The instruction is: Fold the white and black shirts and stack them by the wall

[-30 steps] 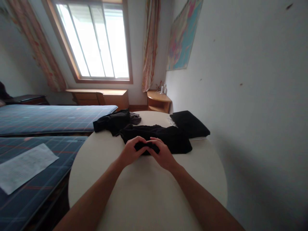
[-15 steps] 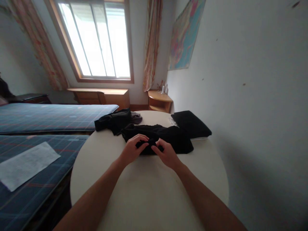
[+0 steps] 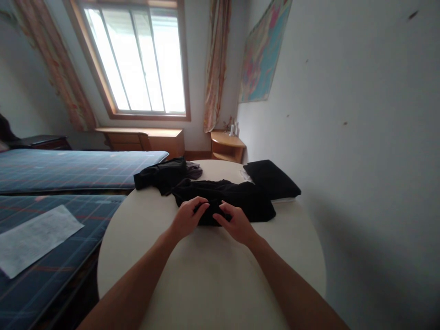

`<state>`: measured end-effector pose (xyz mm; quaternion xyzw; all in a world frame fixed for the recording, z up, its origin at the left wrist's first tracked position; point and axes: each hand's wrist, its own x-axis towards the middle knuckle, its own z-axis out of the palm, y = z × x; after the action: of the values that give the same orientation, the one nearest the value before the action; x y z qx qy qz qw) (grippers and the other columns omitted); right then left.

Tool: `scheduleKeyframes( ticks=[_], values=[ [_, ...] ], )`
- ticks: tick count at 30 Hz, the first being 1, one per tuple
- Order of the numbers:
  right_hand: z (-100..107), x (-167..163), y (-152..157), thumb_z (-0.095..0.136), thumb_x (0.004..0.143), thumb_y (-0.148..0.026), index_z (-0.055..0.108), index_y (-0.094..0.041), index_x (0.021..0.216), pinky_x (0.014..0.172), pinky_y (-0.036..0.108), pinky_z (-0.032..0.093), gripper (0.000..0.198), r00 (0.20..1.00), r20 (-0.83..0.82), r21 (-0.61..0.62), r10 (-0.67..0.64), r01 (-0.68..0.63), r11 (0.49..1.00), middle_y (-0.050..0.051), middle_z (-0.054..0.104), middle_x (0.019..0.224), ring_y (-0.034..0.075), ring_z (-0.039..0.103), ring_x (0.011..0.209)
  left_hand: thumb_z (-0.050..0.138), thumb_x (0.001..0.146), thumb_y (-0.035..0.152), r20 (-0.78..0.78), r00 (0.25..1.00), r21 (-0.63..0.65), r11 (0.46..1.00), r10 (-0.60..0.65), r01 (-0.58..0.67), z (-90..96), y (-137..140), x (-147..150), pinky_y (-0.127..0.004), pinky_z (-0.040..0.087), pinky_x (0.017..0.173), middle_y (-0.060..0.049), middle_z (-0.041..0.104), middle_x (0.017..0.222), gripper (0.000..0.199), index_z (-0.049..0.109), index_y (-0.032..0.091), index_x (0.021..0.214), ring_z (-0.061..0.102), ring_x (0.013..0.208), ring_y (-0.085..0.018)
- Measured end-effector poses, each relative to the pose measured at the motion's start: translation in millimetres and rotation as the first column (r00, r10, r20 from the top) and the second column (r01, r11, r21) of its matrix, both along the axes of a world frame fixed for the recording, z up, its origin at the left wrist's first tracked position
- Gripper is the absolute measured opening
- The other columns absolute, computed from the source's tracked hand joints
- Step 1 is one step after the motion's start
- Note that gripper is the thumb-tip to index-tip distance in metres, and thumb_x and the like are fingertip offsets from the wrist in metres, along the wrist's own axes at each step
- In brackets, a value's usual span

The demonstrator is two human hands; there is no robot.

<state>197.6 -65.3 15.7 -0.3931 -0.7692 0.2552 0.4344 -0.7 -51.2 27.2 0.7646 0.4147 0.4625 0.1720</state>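
A black garment lies bunched across the middle of the round white table; its exact kind is hard to make out in the dark cloth. My left hand pinches its near edge between thumb and fingers. Just to the right, my right hand has thumb and fingers curled on the same edge, with black cloth between them. A short stretch of that edge shows between the two hands, raised slightly. Folds hide the exact grip of the fingertips.
Another dark garment lies at the table's back left, beside a greyish-purple cloth. A folded black garment rests on something white at the back right. Plaid mattresses stand left, one bearing a paper sheet. A wall rises right.
My hands have drawn slightly apart along the garment's near edge, and the right thumb and fingers have spread a little. The whole view has shifted slightly.
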Motion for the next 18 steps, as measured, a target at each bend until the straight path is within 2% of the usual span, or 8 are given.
scheduleKeyframes(
  ticks=[4, 7, 9, 11, 13, 16, 18],
  values=[
    [-1, -1, 0, 0.063, 0.085, -0.049, 0.051, -0.021, 0.069, 0.048, 0.022, 0.032, 0.034, 0.996, 0.018, -0.053, -0.09, 0.09, 0.994, -0.007, 0.043, 0.054, 0.01, 0.038, 0.05, 0.051, 0.093, 0.033, 0.013, 1.0, 0.001, 1.0, -0.016, 0.016, 1.8, -3, 2, -0.026, 0.049, 0.071, -0.002, 0.072, 0.088, 0.023, 0.067, 0.02, 0.103, 0.065, 0.076, -0.015],
    [0, -3, 0, 0.062, 0.085, -0.049, 0.048, -0.021, 0.065, 0.048, 0.023, 0.031, 0.037, 0.993, 0.05, -0.004, -0.11, 0.111, 0.994, -0.007, 0.042, 0.054, 0.01, 0.038, 0.051, 0.056, 0.09, 0.03, -0.02, 0.996, 0.016, 0.996, -0.089, 0.089, 4.9, -7, 3, -0.026, 0.05, 0.074, -0.003, 0.072, 0.09, 0.019, 0.068, 0.022, 0.103, 0.066, 0.081, -0.016],
    [3, -4, -1, 0.06, 0.087, -0.046, 0.048, -0.021, 0.067, 0.054, 0.023, 0.037, 0.034, 0.994, 0.06, 0.062, -0.088, 0.085, 0.994, -0.004, 0.05, 0.063, 0.011, 0.045, 0.058, 0.057, 0.089, 0.029, -0.008, 0.994, 0.032, 0.994, -0.107, 0.108, 6.4, -8, 5, -0.027, 0.05, 0.075, -0.003, 0.071, 0.086, 0.015, 0.068, 0.021, 0.094, 0.065, 0.08, -0.016],
    [5, -4, -3, 0.063, 0.086, -0.044, 0.054, -0.021, 0.077, 0.067, 0.025, 0.045, 0.026, 0.998, 0.054, 0.12, -0.019, 0.012, 0.993, 0.002, 0.061, 0.084, 0.014, 0.055, 0.075, 0.054, 0.091, 0.028, 0.048, 0.996, 0.037, 0.997, -0.076, 0.074, 6.3, -6, 5, -0.026, 0.049, 0.073, -0.002, 0.07, 0.083, 0.016, 0.067, 0.02, 0.088, 0.065, 0.077, -0.016],
    [4, -5, -4, 0.07, 0.081, -0.041, 0.056, -0.021, 0.094, 0.077, 0.029, 0.047, 0.028, 0.997, 0.068, 0.109, 0.033, -0.04, 0.993, 0.005, 0.064, 0.1, 0.018, 0.059, 0.088, 0.053, 0.091, 0.03, 0.126, 0.992, 0.023, 1.0, -0.012, 0.009, 4.5, -4, 5, -0.025, 0.049, 0.071, -0.002, 0.07, 0.082, 0.017, 0.066, 0.019, 0.09, 0.064, 0.075, -0.015],
    [-2, -6, -3, 0.074, 0.077, -0.035, 0.052, -0.021, 0.112, 0.07, 0.029, 0.047, 0.043, 0.99, 0.138, -0.022, 0.022, -0.019, 1.0, 0.003, 0.066, 0.092, 0.018, 0.062, 0.079, 0.053, 0.092, 0.034, 0.239, 0.969, -0.022, 0.998, 0.059, -0.055, 1.5, 1, 3, -0.024, 0.048, 0.067, -0.002, 0.069, 0.083, 0.02, 0.066, 0.019, 0.095, 0.063, 0.073, -0.015],
    [-7, -6, -2, 0.071, 0.08, -0.032, 0.049, -0.02, 0.118, 0.065, 0.027, 0.045, 0.046, 0.987, 0.159, -0.076, 0.005, 0.007, 0.997, 0.003, 0.067, 0.088, 0.018, 0.062, 0.073, 0.053, 0.092, 0.036, 0.289, 0.954, -0.04, 0.997, 0.082, -0.073, 1.7, 3, 0, -0.024, 0.048, 0.068, -0.002, 0.07, 0.085, 0.023, 0.067, 0.019, 0.099, 0.063, 0.076, -0.015]
  ],
)
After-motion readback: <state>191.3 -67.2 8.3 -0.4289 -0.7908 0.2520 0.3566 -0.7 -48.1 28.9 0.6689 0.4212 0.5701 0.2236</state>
